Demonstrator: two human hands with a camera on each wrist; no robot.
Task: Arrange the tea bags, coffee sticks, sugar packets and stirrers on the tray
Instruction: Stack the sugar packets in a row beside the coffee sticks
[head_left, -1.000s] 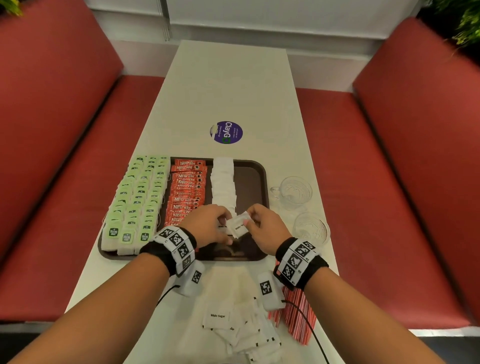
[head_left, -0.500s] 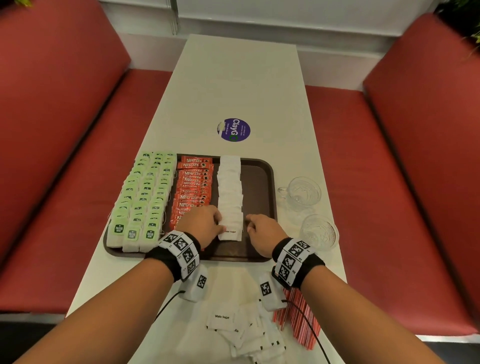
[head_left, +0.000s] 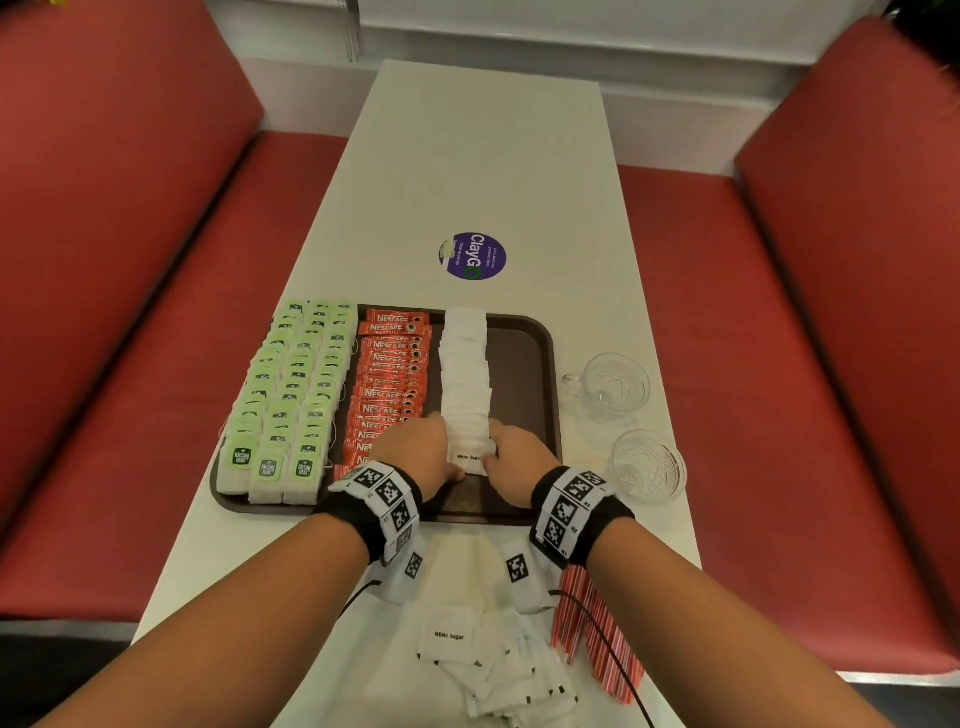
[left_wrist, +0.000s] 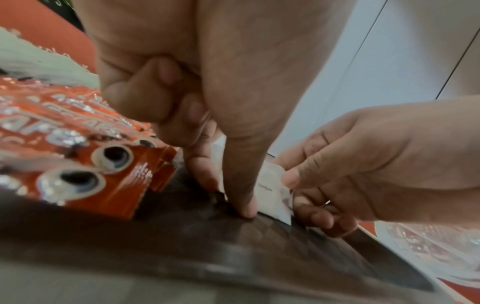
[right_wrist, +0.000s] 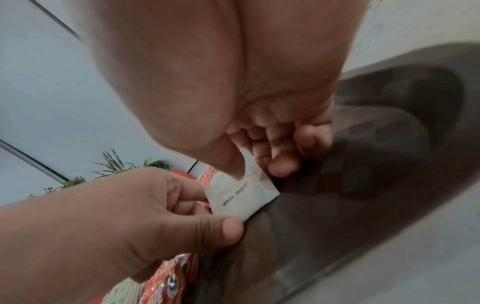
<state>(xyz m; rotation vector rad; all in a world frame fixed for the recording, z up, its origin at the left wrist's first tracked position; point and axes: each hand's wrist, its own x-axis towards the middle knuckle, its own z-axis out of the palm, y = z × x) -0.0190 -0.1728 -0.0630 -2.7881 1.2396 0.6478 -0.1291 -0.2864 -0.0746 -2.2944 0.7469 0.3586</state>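
Both hands have closed in on the near end of the sugar row since 0.5 s ago, when the right hand lay just apart from it. On the brown tray, the left hand and the right hand now flank the front sugar packet, pressing it square from either side. From the right wrist view, the right thumb and curled fingers pinch the packet's far edge, while the left thumb and fingers nip its near corner; the left wrist view shows the left hand's other fingers tucked into the palm. The packet stands on edge at the front of the row of sugar packets, whose long axis runs away from the person down the tray. It lies between the 2 hands, equally close to each, so a judged next move is simply to let go and reach back. Loose sugar packets and red-striped stirrers wait on the table nearest the right wrist, off the tray. Printing reads "White Sugar" on the packets, "NESCAFE" on the orange coffee sticks, and "ClayGo" on a purple sticker. Green-tagged tea bags fill 3 rows at the tray's left. 2 glass cups stand to its right.
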